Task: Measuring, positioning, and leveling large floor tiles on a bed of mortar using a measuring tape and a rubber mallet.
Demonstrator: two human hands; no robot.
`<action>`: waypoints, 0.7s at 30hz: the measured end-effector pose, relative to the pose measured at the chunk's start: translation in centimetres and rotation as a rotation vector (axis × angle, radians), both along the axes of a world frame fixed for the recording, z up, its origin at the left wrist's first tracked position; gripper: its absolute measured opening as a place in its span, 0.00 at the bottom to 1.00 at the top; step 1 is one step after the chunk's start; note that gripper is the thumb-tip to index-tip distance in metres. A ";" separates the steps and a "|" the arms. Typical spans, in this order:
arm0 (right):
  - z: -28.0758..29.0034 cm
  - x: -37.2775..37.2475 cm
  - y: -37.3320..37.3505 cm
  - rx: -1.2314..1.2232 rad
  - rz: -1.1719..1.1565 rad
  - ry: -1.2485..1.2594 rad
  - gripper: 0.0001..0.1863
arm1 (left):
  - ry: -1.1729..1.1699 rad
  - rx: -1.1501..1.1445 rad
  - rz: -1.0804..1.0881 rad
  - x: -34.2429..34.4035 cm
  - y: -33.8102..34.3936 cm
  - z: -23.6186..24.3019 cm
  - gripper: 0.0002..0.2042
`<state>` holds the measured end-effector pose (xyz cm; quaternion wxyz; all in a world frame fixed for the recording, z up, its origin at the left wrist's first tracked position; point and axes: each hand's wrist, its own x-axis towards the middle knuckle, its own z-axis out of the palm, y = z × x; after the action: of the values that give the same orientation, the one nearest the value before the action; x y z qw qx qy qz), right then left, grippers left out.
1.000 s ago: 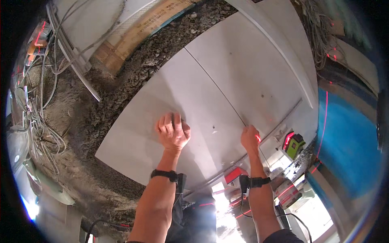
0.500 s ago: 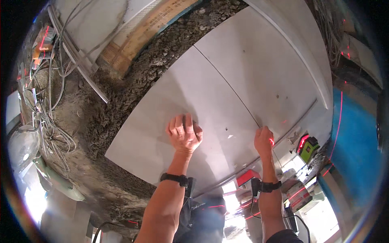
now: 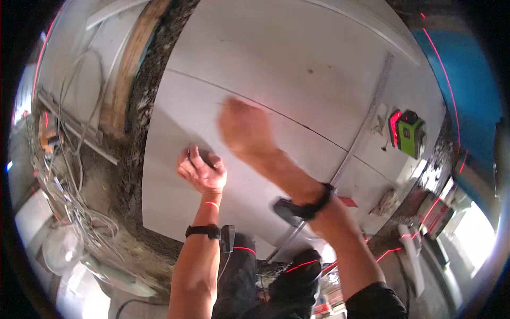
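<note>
Two large pale tiles lie side by side, a near tile [image 3: 239,186] and a far tile [image 3: 287,64], with a thin dark joint [image 3: 297,122] between them. Over the near tile, my left hand [image 3: 202,173] has its fingers and thumb curled around something dark that I cannot make out. My right hand [image 3: 244,127] is a closed, motion-blurred shape over the joint. What it pinches, if anything, is too smeared to name. Each wrist wears a black strap with a small dark device.
A green laser level [image 3: 411,134] glows red on the right, beyond a long straight strip [image 3: 366,117]. Rough dark mortar [image 3: 135,159] borders the tiles on the left, beside tangled cables [image 3: 79,212] and a wooden plank [image 3: 127,64]. A blue panel [image 3: 467,80] stands far right.
My right hand has swept leftward along the joint from its right part. The left hand has shifted slightly left, still curled. The whole view has turned, so tiles and laser level appear elsewhere.
</note>
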<state>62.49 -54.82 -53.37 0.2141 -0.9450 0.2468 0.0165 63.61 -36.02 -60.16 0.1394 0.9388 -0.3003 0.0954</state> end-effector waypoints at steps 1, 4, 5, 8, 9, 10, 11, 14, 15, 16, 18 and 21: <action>1.1 2.1 0.5 0.019 -0.073 -0.046 0.04 | -0.026 -0.017 -0.016 0.0 -0.3 0.0 0.24; 1.3 2.4 0.1 0.061 -0.152 -0.101 0.04 | -0.020 -0.012 -0.019 -0.6 -0.7 -0.1 0.23; 0.6 2.2 0.2 0.086 -0.141 -0.106 0.06 | -0.027 -0.012 -0.021 -0.6 -0.5 -0.3 0.23; -1.4 -4.3 -2.2 0.118 -0.231 -0.143 0.06 | -0.007 -0.001 0.006 -0.9 -0.3 -0.5 0.25; -0.7 -6.6 -3.4 0.179 -0.261 -0.050 0.08 | -0.002 0.008 0.003 -0.8 -0.1 -0.1 0.24; -0.1 -8.7 -4.1 0.120 -0.294 -0.015 0.06 | 0.000 0.010 -0.001 -0.4 -0.3 0.4 0.24; -0.2 -10.8 -4.2 0.064 -0.329 0.023 0.04 | 0.004 0.013 0.013 -0.1 0.0 0.4 0.24; -0.3 -16.5 -5.5 -0.092 -0.293 0.186 0.03 | -0.004 -0.004 0.004 -0.4 -0.3 0.3 0.24; -0.8 -17.6 -5.9 -0.134 -0.232 0.250 0.03 | -0.001 0.000 0.005 -0.3 -0.5 0.6 0.23; -1.0 -17.9 -6.0 -0.172 -0.172 0.314 0.04 | 0.003 0.006 0.004 -0.2 -0.3 0.5 0.23; -1.7 -18.3 -6.2 -0.199 -0.105 0.306 0.04 | 0.000 0.008 0.006 -0.3 0.2 0.0 0.23; -1.8 -18.0 -7.3 -0.270 0.002 0.321 0.04 | 0.008 -0.001 0.008 -0.4 -0.4 0.0 0.22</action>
<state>44.49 -62.08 -55.18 0.0436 -0.9505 0.2769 0.1338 63.25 -36.43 -60.12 0.1406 0.9403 -0.2958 0.0923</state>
